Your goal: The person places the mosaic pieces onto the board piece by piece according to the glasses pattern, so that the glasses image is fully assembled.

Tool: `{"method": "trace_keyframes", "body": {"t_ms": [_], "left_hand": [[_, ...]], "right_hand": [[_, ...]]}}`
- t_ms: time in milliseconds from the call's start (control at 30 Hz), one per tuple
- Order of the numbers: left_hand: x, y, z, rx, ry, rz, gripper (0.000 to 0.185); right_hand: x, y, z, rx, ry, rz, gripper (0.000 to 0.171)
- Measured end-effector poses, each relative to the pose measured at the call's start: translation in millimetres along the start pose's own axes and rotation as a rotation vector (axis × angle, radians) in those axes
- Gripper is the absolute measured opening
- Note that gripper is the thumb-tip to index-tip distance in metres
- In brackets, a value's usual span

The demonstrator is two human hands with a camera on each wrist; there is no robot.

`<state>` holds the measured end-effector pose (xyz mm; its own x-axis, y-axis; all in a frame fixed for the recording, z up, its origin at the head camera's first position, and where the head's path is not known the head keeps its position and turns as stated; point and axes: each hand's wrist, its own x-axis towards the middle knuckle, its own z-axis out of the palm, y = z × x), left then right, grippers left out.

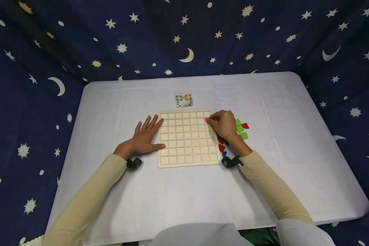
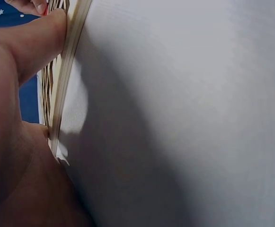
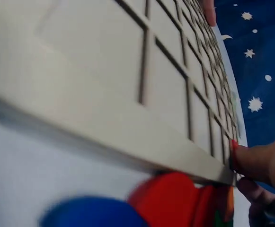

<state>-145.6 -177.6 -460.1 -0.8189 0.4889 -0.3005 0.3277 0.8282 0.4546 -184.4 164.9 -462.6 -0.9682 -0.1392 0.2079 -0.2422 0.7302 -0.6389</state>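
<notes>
A pale wooden board with a grid of square recesses lies flat on the table. My left hand rests along its left side with the fingers spread, thumb and fingertips over the rim. In the left wrist view the thumb presses on the board's edge. My right hand pinches a small red piece between thumb and index finger at the board's upper right corner. The right wrist view shows this red piece right at the grid's surface.
Right of the board lie green square pieces, red pieces with curved edges and blue pieces, partly hidden by the right arm. Behind the board lies a small pattern card. A star-printed dark blue curtain surrounds the white table.
</notes>
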Motion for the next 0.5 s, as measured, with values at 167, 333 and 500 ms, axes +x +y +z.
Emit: {"method": "trace_keyframes", "body": {"t_ms": [167, 333, 500], "left_hand": [[1.0, -0.6, 2.1, 0.011, 0.004, 0.005, 0.104], [1.7, -0.6, 3.1, 0.011, 0.014, 0.010, 0.104], [1.1, -1.5, 3.1, 0.012, 0.024, 0.008, 0.104]], "right_hand": [[-1, 4, -5, -0.018, -0.077, 0.007, 0.015], [-3, 13, -22, 0.012, -0.101, 0.065, 0.020], [-8, 26, -38, -0.037, -0.209, 0.042, 0.025]]}}
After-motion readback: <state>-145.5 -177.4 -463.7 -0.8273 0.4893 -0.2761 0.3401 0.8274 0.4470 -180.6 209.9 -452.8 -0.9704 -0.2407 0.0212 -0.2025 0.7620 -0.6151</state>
